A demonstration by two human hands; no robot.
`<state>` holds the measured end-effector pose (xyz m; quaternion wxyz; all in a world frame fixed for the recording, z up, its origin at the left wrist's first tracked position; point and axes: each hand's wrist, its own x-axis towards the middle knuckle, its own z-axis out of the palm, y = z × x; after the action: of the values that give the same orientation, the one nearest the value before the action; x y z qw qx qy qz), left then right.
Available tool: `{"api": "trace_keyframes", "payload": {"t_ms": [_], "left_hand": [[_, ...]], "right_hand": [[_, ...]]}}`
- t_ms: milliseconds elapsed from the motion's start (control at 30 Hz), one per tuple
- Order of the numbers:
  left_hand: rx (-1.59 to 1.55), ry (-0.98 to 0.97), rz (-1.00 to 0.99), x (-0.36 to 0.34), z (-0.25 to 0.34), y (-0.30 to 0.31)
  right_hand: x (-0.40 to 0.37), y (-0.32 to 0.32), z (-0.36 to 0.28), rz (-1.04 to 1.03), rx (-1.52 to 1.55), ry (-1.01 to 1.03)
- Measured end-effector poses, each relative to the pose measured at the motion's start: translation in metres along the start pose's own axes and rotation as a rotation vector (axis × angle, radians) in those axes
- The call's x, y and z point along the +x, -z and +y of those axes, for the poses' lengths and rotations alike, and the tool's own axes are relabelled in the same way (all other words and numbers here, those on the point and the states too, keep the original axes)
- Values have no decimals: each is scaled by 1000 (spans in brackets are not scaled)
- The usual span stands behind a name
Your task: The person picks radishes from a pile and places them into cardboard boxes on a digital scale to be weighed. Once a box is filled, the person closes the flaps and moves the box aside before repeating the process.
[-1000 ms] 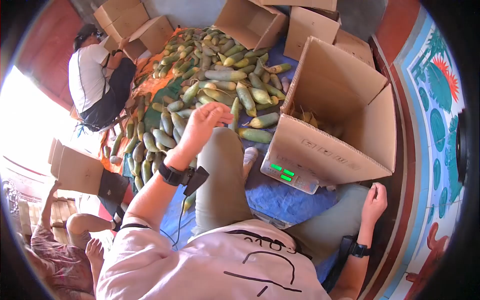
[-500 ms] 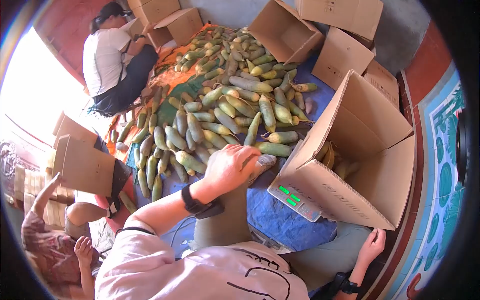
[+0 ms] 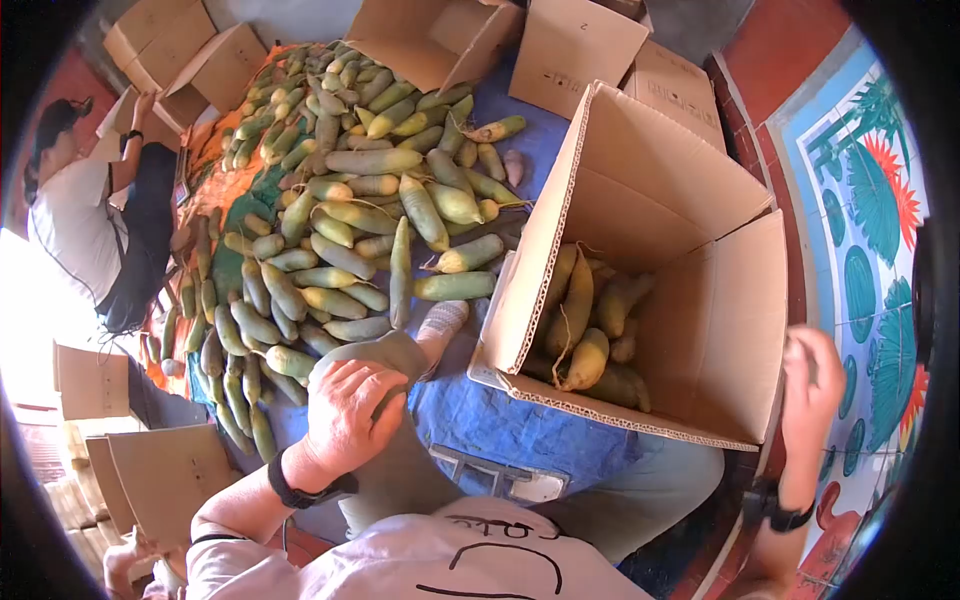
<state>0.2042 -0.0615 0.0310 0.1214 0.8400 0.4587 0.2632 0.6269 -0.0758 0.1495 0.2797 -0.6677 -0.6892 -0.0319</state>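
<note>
My left hand [image 3: 352, 412] lies over my bent left knee [image 3: 385, 360], fingers spread on the trouser cloth and nothing in them. To the right, my right hand [image 3: 815, 380] is raised just outside the right edge of a tall open cardboard box [image 3: 725, 345]; its fingers are slightly curled and apart, and I see nothing in them. Inside the box, several green radishes [image 3: 590, 355] lie at the bottom left. Under the box's left corner a bit of the scale [image 3: 490, 368] shows; its display is hidden.
A large pile of green radishes [image 3: 340, 255] covers the orange, green and blue sheets [image 3: 465, 410]. More cardboard boxes [image 3: 575, 55] stand behind. At left a person [image 3: 85, 230] crouches by boxes; another person's hand [image 3: 130, 550] holds cardboard [image 3: 170, 480]. A painted wall [image 3: 875, 260] borders the right.
My view has turned right and now looks into the box. My right hand has risen from below the box to beside its right edge. My left hand stays on the knee.
</note>
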Motion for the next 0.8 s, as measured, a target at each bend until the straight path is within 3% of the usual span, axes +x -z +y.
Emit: {"api": "trace_keyframes", "payload": {"t_ms": [33,100,167,233,267,300,333,367,400,433,467,500,567,667,700,767,800], "left_hand": [[-6,3,-8,1,1,-1],[2,-3,16,3,3,-5],[-35,3,16,1,3,-7],[-51,-19,-3,-4,-6,-12],[-63,-15,12,-5,-7,-11],[-71,-8,28,-5,-7,-10],[-80,-3,7,-6,-8,-8],[-73,1,-18,-5,-8,-3],[-88,-10,7,-7,-10,-3],[-105,-29,34,-8,-13,-4],[-86,-15,55,-9,-16,-4],[-108,-33,58,-12,-18,-4],[-123,-41,70,-14,-22,-3],[-130,-83,71,-16,-25,-4],[-125,-74,86,-17,-26,-3],[-103,-85,43,-18,-26,-2],[-96,-87,51,-19,-26,-1]], "right_hand": [[21,-9,-13,-113,14,145],[53,-34,-31,-428,134,71],[80,-68,-37,-707,111,121],[91,-113,-31,-824,47,412],[93,-132,-31,-962,-174,586],[91,-146,-36,-1179,-315,547],[79,-163,-32,-1153,-273,760],[70,-175,-28,-1247,-220,807],[70,-169,-56,-1458,-351,669],[55,-181,-40,-1402,-309,859],[41,-191,-34,-1489,-373,726],[28,-198,-28,-1309,-81,612],[26,-201,-42,-1349,152,311],[28,-209,-59,-1287,588,82],[30,-212,-54,-1292,580,99],[33,-217,-35,-1287,299,467],[38,-215,-35,-1176,201,715]]}}
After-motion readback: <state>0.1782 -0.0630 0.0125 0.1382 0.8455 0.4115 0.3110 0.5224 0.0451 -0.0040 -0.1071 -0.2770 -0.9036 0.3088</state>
